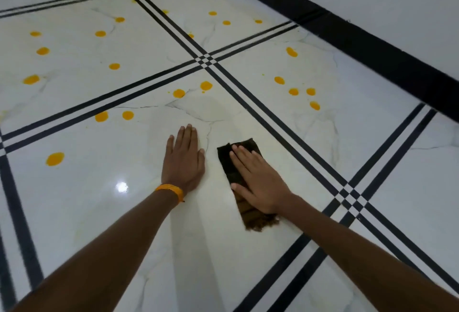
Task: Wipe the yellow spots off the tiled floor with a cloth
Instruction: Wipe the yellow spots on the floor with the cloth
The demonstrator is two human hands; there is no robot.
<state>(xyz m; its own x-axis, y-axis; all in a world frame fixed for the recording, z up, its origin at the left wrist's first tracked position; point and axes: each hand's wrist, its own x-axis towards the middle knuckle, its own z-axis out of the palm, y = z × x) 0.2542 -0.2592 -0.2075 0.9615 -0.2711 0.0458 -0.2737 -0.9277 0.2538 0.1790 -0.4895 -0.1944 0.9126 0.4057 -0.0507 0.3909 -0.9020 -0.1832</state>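
Observation:
A dark brown folded cloth (224, 160) lies flat on the white marble-look tiled floor (149, 224). My right hand (255, 177) presses on it with straight fingers. My left hand (185, 157), with an orange band at the wrist, rests flat on the bare tile just left of the cloth. Several yellow spots dot the floor beyond the hands: two close ones (179, 93) (206, 85) ahead, a pair (128, 115) to the left, a larger one (55, 158) at far left, and a cluster (293, 91) on the right tile.
Black double lines (206, 59) cross the floor between tiles. A black skirting strip (372, 46) runs along the white wall at the upper right. A faint smeared patch (218, 108) shows on the tile ahead of the cloth.

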